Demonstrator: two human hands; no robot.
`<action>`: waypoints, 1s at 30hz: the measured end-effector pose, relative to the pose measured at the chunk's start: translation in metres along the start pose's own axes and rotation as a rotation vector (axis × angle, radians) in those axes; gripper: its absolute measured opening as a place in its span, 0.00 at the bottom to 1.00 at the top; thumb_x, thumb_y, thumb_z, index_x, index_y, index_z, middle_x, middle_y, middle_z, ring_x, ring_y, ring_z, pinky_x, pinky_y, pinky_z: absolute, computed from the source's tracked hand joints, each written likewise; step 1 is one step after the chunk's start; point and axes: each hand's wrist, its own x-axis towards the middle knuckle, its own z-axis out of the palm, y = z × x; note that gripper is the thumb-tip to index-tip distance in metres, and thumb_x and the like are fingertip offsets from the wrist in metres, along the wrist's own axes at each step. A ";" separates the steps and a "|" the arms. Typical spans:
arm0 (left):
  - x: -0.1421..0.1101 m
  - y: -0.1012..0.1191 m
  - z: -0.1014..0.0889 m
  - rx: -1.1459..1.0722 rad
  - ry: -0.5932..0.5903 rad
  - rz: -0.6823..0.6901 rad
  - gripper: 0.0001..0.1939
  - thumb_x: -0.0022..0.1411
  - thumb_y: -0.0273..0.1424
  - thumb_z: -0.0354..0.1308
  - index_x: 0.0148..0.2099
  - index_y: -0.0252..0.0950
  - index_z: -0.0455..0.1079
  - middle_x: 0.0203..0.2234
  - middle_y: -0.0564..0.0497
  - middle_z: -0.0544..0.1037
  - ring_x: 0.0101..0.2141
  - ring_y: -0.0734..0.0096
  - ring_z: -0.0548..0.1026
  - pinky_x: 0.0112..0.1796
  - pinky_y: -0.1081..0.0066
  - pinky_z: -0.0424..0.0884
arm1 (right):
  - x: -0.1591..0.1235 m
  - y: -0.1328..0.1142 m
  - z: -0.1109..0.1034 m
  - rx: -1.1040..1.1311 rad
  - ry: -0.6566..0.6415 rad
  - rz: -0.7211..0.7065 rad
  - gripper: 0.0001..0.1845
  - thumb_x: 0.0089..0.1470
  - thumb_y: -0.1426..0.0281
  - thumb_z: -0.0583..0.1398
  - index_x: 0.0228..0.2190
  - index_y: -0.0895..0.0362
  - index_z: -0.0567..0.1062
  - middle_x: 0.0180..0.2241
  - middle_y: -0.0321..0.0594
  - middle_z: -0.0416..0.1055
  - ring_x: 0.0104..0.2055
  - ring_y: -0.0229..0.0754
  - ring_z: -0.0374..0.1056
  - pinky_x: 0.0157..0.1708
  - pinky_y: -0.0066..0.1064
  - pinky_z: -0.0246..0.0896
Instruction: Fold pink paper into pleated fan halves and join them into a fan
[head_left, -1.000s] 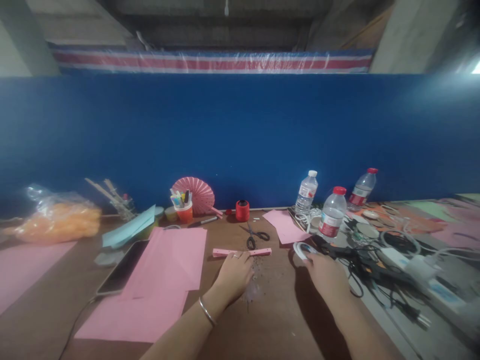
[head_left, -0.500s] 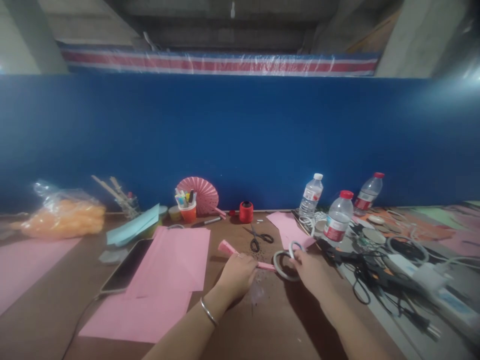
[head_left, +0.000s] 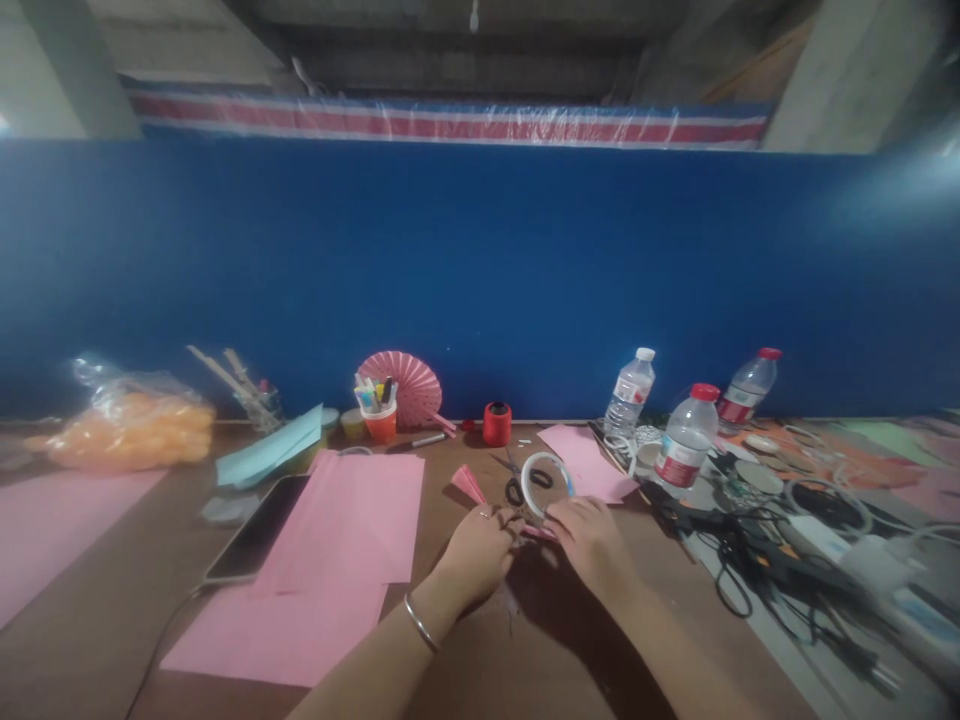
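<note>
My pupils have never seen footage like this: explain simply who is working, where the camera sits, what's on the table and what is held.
No robot here: these are a person's bare hands, seen by one camera worn on the head, looking forward and down. The left hand holds folded pink paper; the right hand holds a white ring by its lower edge, close to that paper. On the brown table lie scissors and pink sheets; a red spool stands behind.
</note>
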 end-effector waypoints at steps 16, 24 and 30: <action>0.001 -0.004 -0.003 0.185 -0.046 -0.028 0.08 0.56 0.20 0.47 0.34 0.32 0.66 0.29 0.45 0.72 0.34 0.62 0.69 0.34 0.64 0.62 | -0.016 0.053 -0.007 -0.303 0.028 0.080 0.09 0.51 0.75 0.53 0.30 0.55 0.73 0.32 0.39 0.73 0.39 0.41 0.64 0.45 0.35 0.45; -0.001 0.000 0.001 -0.385 0.267 -0.137 0.11 0.59 0.32 0.46 0.42 0.35 0.64 0.34 0.47 0.71 0.36 0.66 0.68 0.38 0.67 0.63 | 0.006 0.014 0.001 -0.133 0.279 -0.224 0.10 0.54 0.74 0.53 0.33 0.56 0.73 0.32 0.37 0.73 0.42 0.39 0.64 0.51 0.38 0.42; 0.001 -0.006 -0.005 -0.870 0.582 -0.351 0.12 0.57 0.35 0.49 0.40 0.34 0.66 0.31 0.50 0.73 0.32 0.69 0.70 0.36 0.70 0.65 | 0.019 -0.009 0.013 -0.047 0.250 -0.338 0.11 0.54 0.76 0.52 0.36 0.54 0.72 0.35 0.36 0.73 0.45 0.38 0.63 0.52 0.39 0.44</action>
